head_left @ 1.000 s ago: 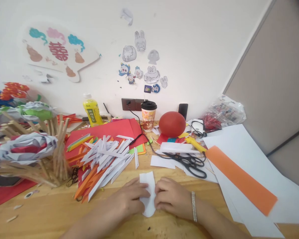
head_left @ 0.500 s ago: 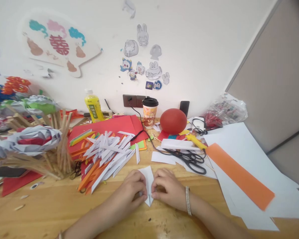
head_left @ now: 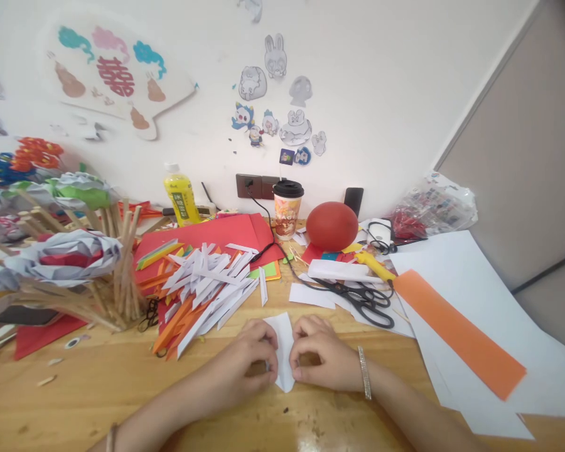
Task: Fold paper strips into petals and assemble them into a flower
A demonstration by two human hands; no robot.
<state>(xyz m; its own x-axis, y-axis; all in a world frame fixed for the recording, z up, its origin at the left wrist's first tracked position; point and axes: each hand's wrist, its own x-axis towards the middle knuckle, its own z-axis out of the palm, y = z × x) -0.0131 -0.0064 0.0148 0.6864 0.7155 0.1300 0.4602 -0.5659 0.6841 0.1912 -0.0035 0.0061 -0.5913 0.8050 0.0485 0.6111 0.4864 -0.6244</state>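
Note:
A small folded white sheet of paper (head_left: 284, 345) lies on the wooden table (head_left: 245, 420) near its front, between my two hands. My left hand (head_left: 254, 358) pinches its left edge, thumb and fingertips together. On the opposite edge, my right hand (head_left: 317, 358) pinches the paper in the same way. The sheet's near end comes to a blunt point and its far end sticks out past my fingers. A heap of folded white paper strips (head_left: 216, 276) lies beyond my left hand, with orange strips (head_left: 183, 326) beside it. Black scissors (head_left: 367, 301) rest beyond my right hand.
Paper flowers (head_left: 75, 251) and wooden sticks (head_left: 127, 270) crowd the left. Along the wall stand a yellow bottle (head_left: 181, 198), a lidded cup (head_left: 287, 210) and a red balloon (head_left: 332, 227). White sheets (head_left: 456, 276) and an orange strip (head_left: 456, 333) cover the right, near a yellow glue gun (head_left: 375, 266).
The paper's near end, pointed with a visible slit before, now looks flatter and blunter. Both hands keep their pinch with little movement. The whole view has shifted slightly.

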